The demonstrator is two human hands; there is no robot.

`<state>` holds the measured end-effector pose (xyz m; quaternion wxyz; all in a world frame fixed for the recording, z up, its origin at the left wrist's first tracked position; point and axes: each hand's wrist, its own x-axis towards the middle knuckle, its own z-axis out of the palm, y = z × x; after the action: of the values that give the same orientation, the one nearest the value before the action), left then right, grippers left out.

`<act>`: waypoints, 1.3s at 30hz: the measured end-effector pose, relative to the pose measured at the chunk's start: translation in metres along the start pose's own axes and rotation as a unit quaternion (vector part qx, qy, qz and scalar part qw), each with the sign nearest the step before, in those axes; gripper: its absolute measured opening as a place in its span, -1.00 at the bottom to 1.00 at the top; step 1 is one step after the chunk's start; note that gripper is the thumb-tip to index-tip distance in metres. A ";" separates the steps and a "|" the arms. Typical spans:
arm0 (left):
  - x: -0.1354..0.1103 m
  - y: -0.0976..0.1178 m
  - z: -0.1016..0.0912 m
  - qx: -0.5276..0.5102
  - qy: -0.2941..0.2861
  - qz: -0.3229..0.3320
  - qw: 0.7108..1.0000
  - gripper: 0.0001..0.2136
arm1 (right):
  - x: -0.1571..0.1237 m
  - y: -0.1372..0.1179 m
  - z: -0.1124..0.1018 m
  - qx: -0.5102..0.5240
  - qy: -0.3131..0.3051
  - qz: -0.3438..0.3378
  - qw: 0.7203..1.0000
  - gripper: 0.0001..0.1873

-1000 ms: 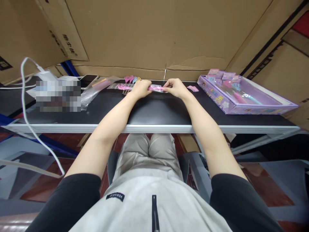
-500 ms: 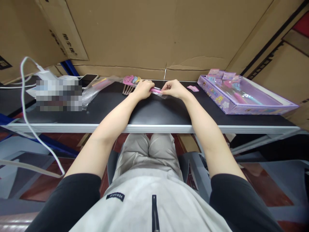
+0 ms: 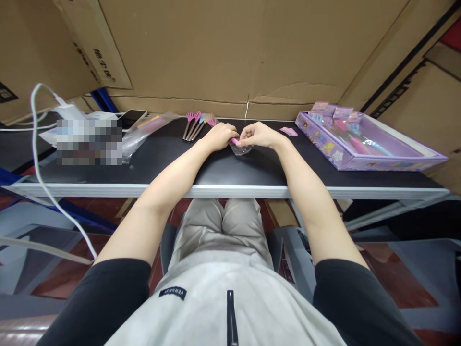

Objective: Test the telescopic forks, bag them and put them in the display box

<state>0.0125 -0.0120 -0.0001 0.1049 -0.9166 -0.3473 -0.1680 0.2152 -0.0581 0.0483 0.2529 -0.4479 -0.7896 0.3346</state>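
My left hand (image 3: 219, 136) and my right hand (image 3: 256, 135) meet at the back middle of the black table (image 3: 230, 168). Both are closed on a pink toy handle in a clear plastic bag (image 3: 239, 146). Only a short pink end and the crumpled bag show between my fingers. Several small toy rakes with pink and blue heads (image 3: 196, 123) lie just left of my left hand, close to the cardboard wall.
A purple toy gift box (image 3: 363, 143) lies at the right of the table, with a small pink card (image 3: 288, 131) near it. Clear bags (image 3: 144, 132), a phone (image 3: 131, 117) and a white charger cable (image 3: 39, 144) are at the left. Cardboard boxes (image 3: 230, 53) stand behind.
My hands have come closer together and moved slightly toward me. The long bagged pink piece that lay stretched between them is now mostly hidden in my left hand, with the bag bunched up.
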 end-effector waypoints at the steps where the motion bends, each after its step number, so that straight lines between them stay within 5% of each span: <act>1: 0.000 0.001 0.000 0.004 -0.004 0.004 1.000 -0.67 | 0.000 0.000 0.000 0.003 -0.010 0.005 1.000 -0.57; 17: 0.002 0.009 0.000 0.014 -0.003 0.038 0.999 -0.67 | -0.003 -0.007 0.002 -0.003 -0.062 0.024 0.998 -0.58; 27: -0.007 0.036 -0.028 0.060 -0.088 -0.118 0.987 -0.51 | -0.003 -0.010 0.006 -0.014 -0.063 0.037 0.997 -0.62; 39: -0.008 0.027 -0.035 0.023 -0.130 -0.139 0.981 -0.43 | 0.000 -0.005 0.007 -0.021 -0.029 0.057 0.998 -0.64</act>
<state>0.0167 -0.0479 0.0270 0.0558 -0.8708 -0.4856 -0.0523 0.2077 -0.0621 0.0474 0.2009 -0.4873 -0.7768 0.3446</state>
